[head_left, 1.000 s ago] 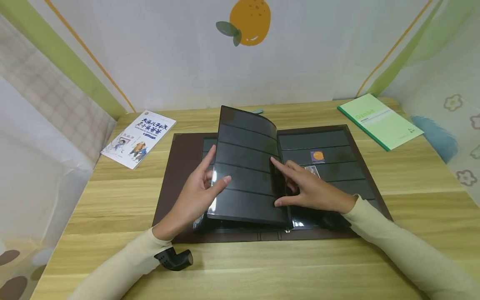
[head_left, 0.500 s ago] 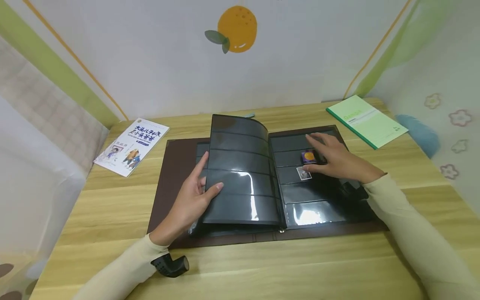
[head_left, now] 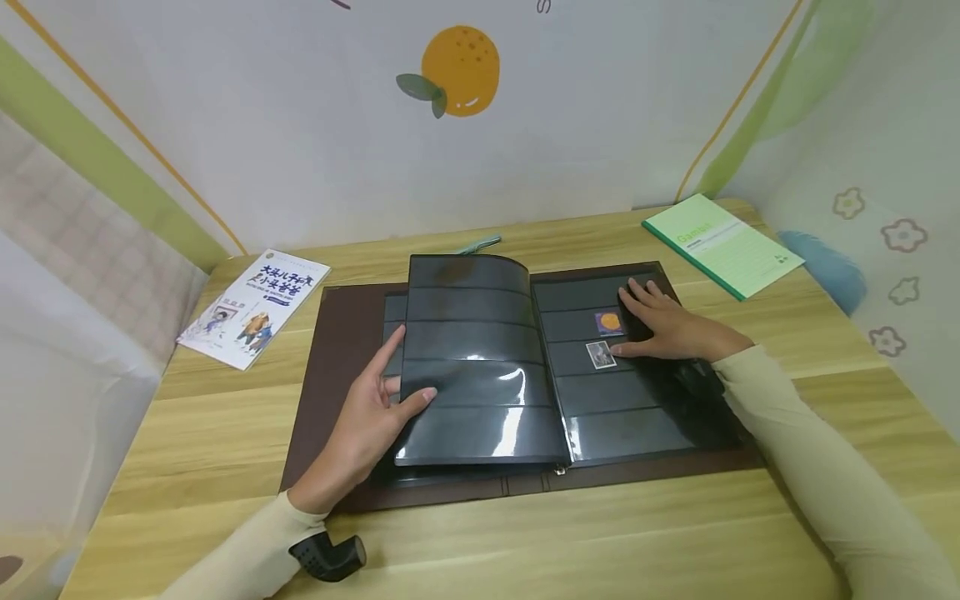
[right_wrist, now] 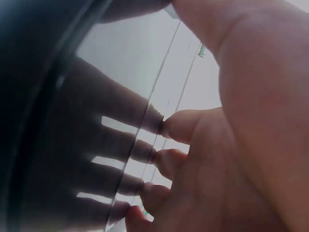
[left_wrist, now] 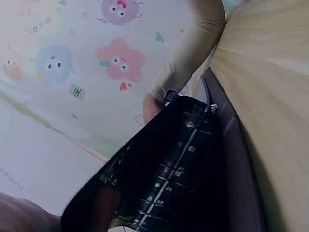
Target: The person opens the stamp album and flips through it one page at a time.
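A brown stamp album (head_left: 341, 342) lies open on the wooden table (head_left: 570, 542), with black strip pages. My left hand (head_left: 375, 400) holds a lifted black page (head_left: 476, 358) by its left edge, thumb on top and fingers under it. In the left wrist view the same page (left_wrist: 159, 169) curves upward. My right hand (head_left: 663, 325) rests flat with straight fingers on the right-hand page (head_left: 622, 400), next to two stamps: an orange-on-purple stamp (head_left: 608, 322) and a grey stamp (head_left: 601, 355). In the right wrist view the fingers (right_wrist: 169, 159) press against the glossy page.
A white illustrated booklet (head_left: 255, 304) lies at the left. A green notebook (head_left: 723, 243) lies at the far right corner. A small grey-green object (head_left: 480, 244) peeks out behind the album. Printed curtain walls close in the table on three sides.
My right hand left the lifted page, crossed to the right-hand page and settled flat beside the two stamps. My left hand kept its hold on the page, which lowered slightly.
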A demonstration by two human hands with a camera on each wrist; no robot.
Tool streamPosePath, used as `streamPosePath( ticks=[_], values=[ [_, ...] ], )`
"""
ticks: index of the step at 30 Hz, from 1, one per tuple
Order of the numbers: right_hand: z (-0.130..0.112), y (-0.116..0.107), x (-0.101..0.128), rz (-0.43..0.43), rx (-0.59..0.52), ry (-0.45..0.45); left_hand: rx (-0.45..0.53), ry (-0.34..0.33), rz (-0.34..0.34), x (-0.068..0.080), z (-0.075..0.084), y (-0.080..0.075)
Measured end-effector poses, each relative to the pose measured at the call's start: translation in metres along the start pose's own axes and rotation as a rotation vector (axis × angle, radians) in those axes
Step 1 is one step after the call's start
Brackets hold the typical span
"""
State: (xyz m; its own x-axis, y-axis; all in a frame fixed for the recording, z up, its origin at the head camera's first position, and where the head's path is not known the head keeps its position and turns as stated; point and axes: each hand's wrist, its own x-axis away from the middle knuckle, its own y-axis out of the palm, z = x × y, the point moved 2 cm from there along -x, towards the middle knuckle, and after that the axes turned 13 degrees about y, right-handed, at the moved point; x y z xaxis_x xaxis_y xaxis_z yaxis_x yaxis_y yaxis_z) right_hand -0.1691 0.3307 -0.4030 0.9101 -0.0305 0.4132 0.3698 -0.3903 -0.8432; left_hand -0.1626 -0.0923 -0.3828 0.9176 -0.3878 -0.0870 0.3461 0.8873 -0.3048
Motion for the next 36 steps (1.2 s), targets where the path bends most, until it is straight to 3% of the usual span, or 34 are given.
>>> streamPosePath(
  ticks=[5, 8, 14, 17, 19, 23, 29, 36],
  values=[
    [0.008, 0.002, -0.001, -0.008, -0.013, -0.003, 0.024, -0.046, 0.008, 0.005, -0.005, 0.0],
    [0.013, 0.001, 0.002, -0.008, -0.021, 0.006, 0.077, -0.093, -0.028, 0.006, -0.008, -0.002],
    [0.011, -0.001, 0.002, -0.02, -0.028, -0.004, 0.172, -0.187, -0.02, 0.015, -0.018, -0.023],
    [0.009, -0.003, 0.0, -0.012, -0.017, -0.012, 0.17, -0.215, -0.02, 0.021, -0.023, -0.031],
    [0.008, -0.004, 0.0, -0.007, -0.007, -0.01, 0.159, -0.218, -0.048, 0.023, -0.026, -0.032],
    [0.009, -0.003, -0.001, -0.01, 0.012, -0.001, 0.137, -0.215, -0.041, 0.021, -0.027, -0.032],
    [0.008, -0.003, -0.005, -0.018, 0.004, -0.013, 0.002, -0.237, -0.068, 0.019, -0.03, -0.033],
    [0.006, 0.0, -0.008, -0.033, -0.006, -0.032, -0.322, -0.181, -0.18, 0.018, -0.034, -0.036]
  ],
)
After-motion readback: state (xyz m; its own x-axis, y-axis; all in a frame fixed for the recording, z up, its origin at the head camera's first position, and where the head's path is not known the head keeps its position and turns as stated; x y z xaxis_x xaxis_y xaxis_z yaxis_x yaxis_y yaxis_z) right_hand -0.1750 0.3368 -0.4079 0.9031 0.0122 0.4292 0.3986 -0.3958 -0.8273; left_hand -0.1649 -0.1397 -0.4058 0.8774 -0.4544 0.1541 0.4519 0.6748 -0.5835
